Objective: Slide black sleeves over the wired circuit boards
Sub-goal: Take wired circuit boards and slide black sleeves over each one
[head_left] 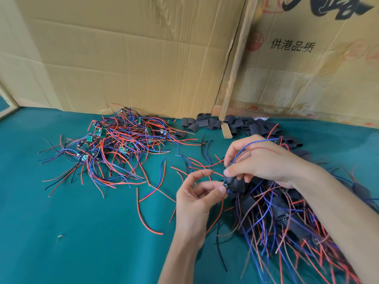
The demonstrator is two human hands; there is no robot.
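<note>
both hands pinching one black sleeve (238, 184) over a board, left hand (196, 193) at its end, right hand (264, 160) on top, bare boards (114, 140) heaped on the green surface (71, 232)

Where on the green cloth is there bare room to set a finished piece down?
Bare green cloth lies below the tangled pile of unsleeved green boards, left of the left hand. Crowded: sleeved pile under the right hand, loose black sleeves by the cardboard.
</note>
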